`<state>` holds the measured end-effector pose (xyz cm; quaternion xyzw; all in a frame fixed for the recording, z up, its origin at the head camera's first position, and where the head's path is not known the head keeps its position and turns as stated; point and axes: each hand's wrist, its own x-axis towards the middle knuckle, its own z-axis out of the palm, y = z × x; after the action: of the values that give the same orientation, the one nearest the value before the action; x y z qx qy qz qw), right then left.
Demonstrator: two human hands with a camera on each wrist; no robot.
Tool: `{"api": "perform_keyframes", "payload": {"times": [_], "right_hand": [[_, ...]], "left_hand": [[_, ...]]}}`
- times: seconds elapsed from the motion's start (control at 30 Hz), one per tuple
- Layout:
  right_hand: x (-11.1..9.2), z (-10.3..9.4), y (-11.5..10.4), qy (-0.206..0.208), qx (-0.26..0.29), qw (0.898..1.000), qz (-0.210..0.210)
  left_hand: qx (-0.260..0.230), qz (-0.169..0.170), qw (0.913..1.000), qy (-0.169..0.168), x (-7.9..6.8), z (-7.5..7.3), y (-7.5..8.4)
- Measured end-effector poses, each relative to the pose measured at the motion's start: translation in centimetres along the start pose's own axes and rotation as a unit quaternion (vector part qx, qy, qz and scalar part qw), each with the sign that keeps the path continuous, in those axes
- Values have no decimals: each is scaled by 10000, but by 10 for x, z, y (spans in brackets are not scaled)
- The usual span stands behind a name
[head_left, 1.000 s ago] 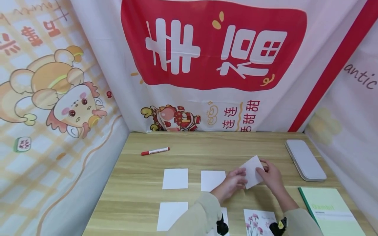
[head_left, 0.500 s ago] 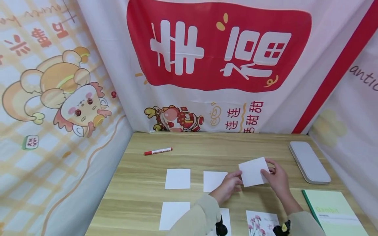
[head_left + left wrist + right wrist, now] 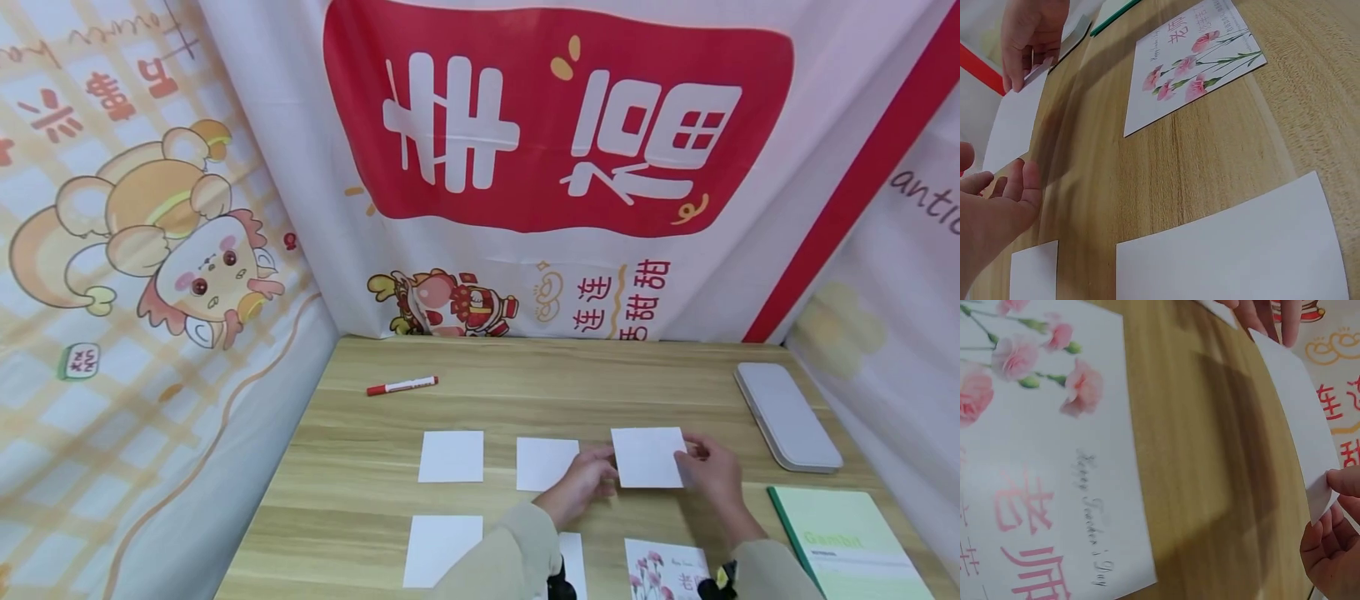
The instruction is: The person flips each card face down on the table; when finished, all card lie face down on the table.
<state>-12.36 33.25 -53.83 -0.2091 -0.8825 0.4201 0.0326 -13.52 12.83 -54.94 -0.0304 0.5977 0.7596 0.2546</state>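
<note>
A white square card (image 3: 648,458) is held just over the table, casting a shadow below. My right hand (image 3: 714,477) pinches its right edge between thumb and fingers, as the right wrist view also shows with the card (image 3: 1300,419) tilted. At the opposite edge is my left hand (image 3: 579,485), its fingers loosely extended and their tips right by the card's corner in the left wrist view. Near my forearms lies a card printed with pink carnations (image 3: 663,571), face up; its lettering includes "Happy Teacher's Day".
More blank white cards lie flat: one at back left (image 3: 452,457), one beside my left hand (image 3: 546,462), one at front left (image 3: 442,550), another partly under my left sleeve. A red-and-white marker (image 3: 402,385), a pale case (image 3: 787,417) and a green notebook (image 3: 847,542) surround them.
The held card has turned from tilted to nearly square with the table and come down closer to it. My right hand has kept its pinch; the left has stayed by the left edge.
</note>
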Motion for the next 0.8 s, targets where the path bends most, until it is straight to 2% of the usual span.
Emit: {"api": "perform_keyframes", "payload": {"times": [0.2, 0.33, 0.8], "right_hand": [[7, 13, 19, -67, -212, 9996, 197], [7, 18, 22, -221, -233, 9986, 430], [4, 22, 23, -204, -234, 9991, 284]], "left_hand": [[126, -100, 9998, -88, 1, 1, -9], [211, -173, 9996, 91, 1, 3, -12], [292, -148, 9988, 361, -1, 4, -8]]}}
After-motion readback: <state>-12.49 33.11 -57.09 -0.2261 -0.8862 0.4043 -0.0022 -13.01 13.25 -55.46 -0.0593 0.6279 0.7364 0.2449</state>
